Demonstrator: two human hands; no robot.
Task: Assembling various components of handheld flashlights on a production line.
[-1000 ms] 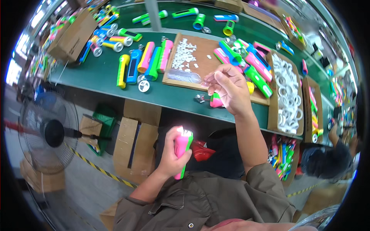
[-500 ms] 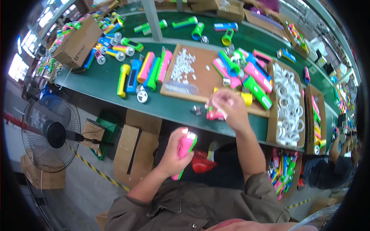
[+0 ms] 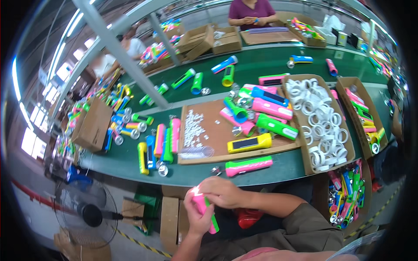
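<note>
A pink and green flashlight (image 3: 212,219) is wrapped in my left hand (image 3: 196,217), its head end tilted up and away from me, in front of the bench edge. My right hand (image 3: 224,193) closes over that head end with bent fingers; whatever lies under the fingertips is hidden. Just beyond my hands, a second pink and green flashlight (image 3: 249,166) lies on the bench front, with a small silvery reflector piece (image 3: 216,170) at its left. A yellow flashlight (image 3: 249,143) with a dark panel rests on the wood-rimmed tray (image 3: 217,159).
Small white parts (image 3: 193,130) and a clear plastic piece (image 3: 196,152) occupy the tray's left side. At right stands a cardboard box (image 3: 310,163) of white rings. Several flashlights (image 3: 166,143) stand in a row at left. Opposite, a person in purple (image 3: 250,13) handles something small.
My right hand has come from the tray down to the flashlight in my left hand. The view has tilted up, bringing the far side of the bench into sight.
</note>
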